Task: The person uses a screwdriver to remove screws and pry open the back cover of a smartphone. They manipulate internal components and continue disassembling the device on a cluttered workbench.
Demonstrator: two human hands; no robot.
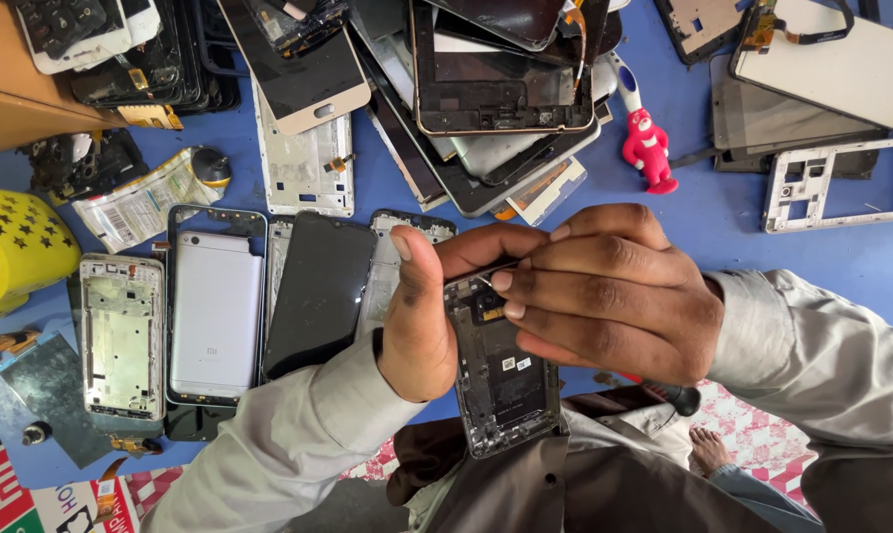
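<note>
Two bare hands meet over one opened dark phone chassis. Beyond the right hand stands one small red plastic figurine. Past the left hand lie one silver phone back, one black glass screen panel, two bare pale metal mid-frames and one yellow plastic basket.

One view only — a camera worn on the head, looking steeply down over the person's own arms and lap at a blue table. It sits close: the left hand and right hand fill the middle of the picture, just this side of the table's near edge. Beyond that edge the table runs to the top of the frame — nearer than it, clothing and a foot on the floor show.
</note>
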